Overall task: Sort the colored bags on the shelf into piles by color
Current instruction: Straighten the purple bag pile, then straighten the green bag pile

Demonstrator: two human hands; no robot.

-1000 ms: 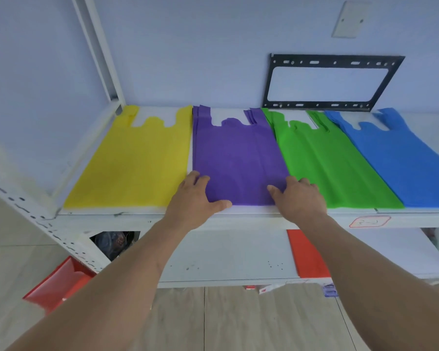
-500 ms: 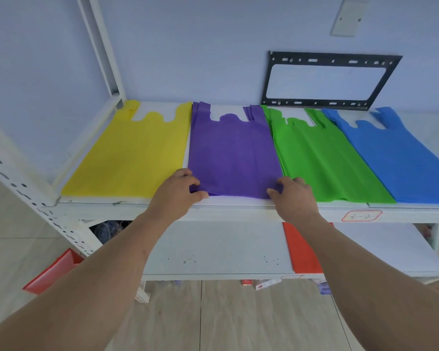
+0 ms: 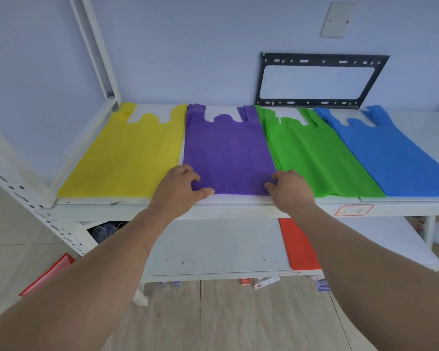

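Note:
Four flat piles of bags lie side by side on the white shelf (image 3: pixel 238 206): yellow (image 3: pixel 127 155), purple (image 3: pixel 228 153), green (image 3: pixel 312 153) and blue (image 3: pixel 388 153). My left hand (image 3: pixel 180 188) grips the near left corner of the purple pile, fingers curled on top and thumb along the front edge. My right hand (image 3: pixel 289 188) pinches the near right corner of the same pile, beside the green bags.
A black metal bracket (image 3: pixel 319 59) leans on the wall behind the green and blue piles. A red bag (image 3: pixel 299 244) lies on the lower shelf. The shelf's white upright post (image 3: pixel 99 49) stands at the back left. A red object (image 3: pixel 48 277) sits on the floor.
Both hands went from lying flat on the purple pile's front edge to curling round its two near corners. The left hand slid left to the corner.

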